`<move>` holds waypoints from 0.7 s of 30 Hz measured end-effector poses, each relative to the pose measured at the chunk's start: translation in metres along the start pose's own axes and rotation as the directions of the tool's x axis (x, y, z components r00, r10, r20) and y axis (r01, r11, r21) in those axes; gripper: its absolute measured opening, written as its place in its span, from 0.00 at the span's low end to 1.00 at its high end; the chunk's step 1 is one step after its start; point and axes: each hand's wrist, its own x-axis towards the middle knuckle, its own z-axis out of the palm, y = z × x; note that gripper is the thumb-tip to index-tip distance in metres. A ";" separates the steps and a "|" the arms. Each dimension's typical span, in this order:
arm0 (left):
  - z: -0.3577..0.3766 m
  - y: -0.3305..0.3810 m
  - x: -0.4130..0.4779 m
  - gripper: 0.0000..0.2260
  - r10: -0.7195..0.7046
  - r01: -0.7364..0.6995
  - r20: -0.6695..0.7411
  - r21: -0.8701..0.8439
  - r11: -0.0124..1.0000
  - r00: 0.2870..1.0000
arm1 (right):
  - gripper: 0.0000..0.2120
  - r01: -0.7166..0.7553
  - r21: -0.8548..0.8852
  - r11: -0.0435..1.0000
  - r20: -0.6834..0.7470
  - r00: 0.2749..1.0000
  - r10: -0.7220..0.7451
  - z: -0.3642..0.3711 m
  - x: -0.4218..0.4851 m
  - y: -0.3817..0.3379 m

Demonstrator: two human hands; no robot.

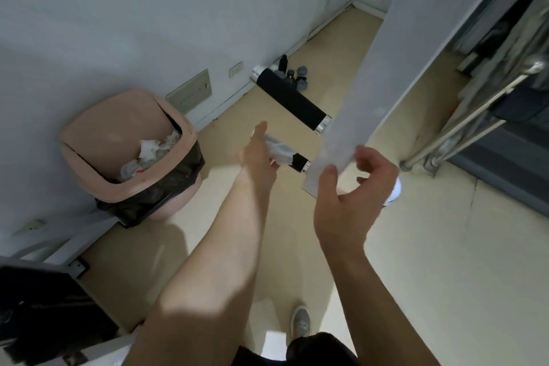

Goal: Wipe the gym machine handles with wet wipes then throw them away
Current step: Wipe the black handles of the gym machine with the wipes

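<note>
My two bare forearms fill the bottom of the view, and below them my grey shoe (301,322) stands on the pale floor (445,261). At the far left a dark seat pad (44,306) on a light metal frame sits low in the corner. Beyond it, against the wall, a pink bin (127,151) with a black liner tilts its mouth toward me; crumpled white wipes (154,151) already lie inside. My left hand (258,154) reaches forward, its grip closed around a bunched white wet wipe (279,150) that is pressed onto a short black handle (298,161) with a shiny metal end cap. The handle and wipe are to the right of the bin and apart from it. Farther back on the floor by the wall lies a longer black padded roller (289,98) with chrome ends, and small dark and grey items cluster behind it, too small to make out. My right hand (347,205) is raised, thumb and fingers pinching the lower edge of a pale flat upright panel (356,83). A white rounded object peeks out just behind that hand; I cannot tell what it is. At the far right chrome bars (475,116) slant down to the floor beside dark panels
</note>
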 end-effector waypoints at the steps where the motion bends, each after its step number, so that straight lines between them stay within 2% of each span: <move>1: 0.004 0.001 0.004 0.25 -0.039 0.040 0.033 -0.035 0.999 0.999 | 0.24 0.054 -0.072 0.996 -0.005 0.998 -0.055 -0.004 0.010 0.002; 3: 0.011 0.005 0.008 0.24 -0.124 0.132 0.098 -0.088 0.987 0.987 | 0.33 0.044 -0.107 0.993 0.102 0.994 -0.033 -0.011 0.029 -0.002; 5: 0.016 0.007 0.013 0.20 -0.211 0.233 0.143 -0.165 0.958 0.967 | 0.35 -0.012 -0.172 0.985 0.271 0.961 0.059 -0.016 0.052 -0.005; 8: 0.022 -0.003 0.017 0.11 -0.106 0.170 0.197 -0.345 0.923 0.975 | 0.30 0.077 -0.372 0.925 0.431 0.897 0.099 -0.018 0.083 -0.005; 11: 0.030 -0.026 0.023 0.11 0.001 0.099 0.195 -0.502 0.859 0.981 | 0.34 0.092 -0.435 0.896 0.476 0.868 0.142 -0.014 0.098 -0.006; 13: 0.036 -0.037 0.029 0.20 -0.018 0.102 0.182 -0.470 0.877 0.983 | 0.36 0.105 -0.466 0.879 0.488 0.859 0.156 -0.012 0.100 -0.006; 14: 0.041 -0.040 0.027 0.21 -0.034 0.081 0.128 -0.380 0.922 0.991 | 0.36 0.106 -0.472 0.875 0.491 0.856 0.161 -0.011 0.101 -0.005; 16: 0.051 -0.045 0.028 0.15 -0.103 0.113 0.059 -0.213 0.971 0.993 | 0.34 0.096 -0.471 0.877 0.497 0.850 0.173 -0.011 0.102 -0.004; 18: 0.054 -0.044 0.031 0.11 -0.136 0.135 0.007 -0.143 0.980 0.991 | 0.32 0.082 -0.456 0.886 0.501 0.846 0.180 -0.011 0.104 -0.003; 20: 0.051 -0.034 0.031 0.07 -0.183 0.182 0.005 -0.151 0.972 0.983 | 0.33 0.081 -0.443 0.893 0.513 0.840 0.179 -0.012 0.105 -0.002; 21: 0.048 -0.031 0.038 0.09 -0.169 0.166 -0.003 -0.191 0.968 0.986 | 0.34 0.082 -0.438 0.895 0.517 0.838 0.176 -0.013 0.106 -0.001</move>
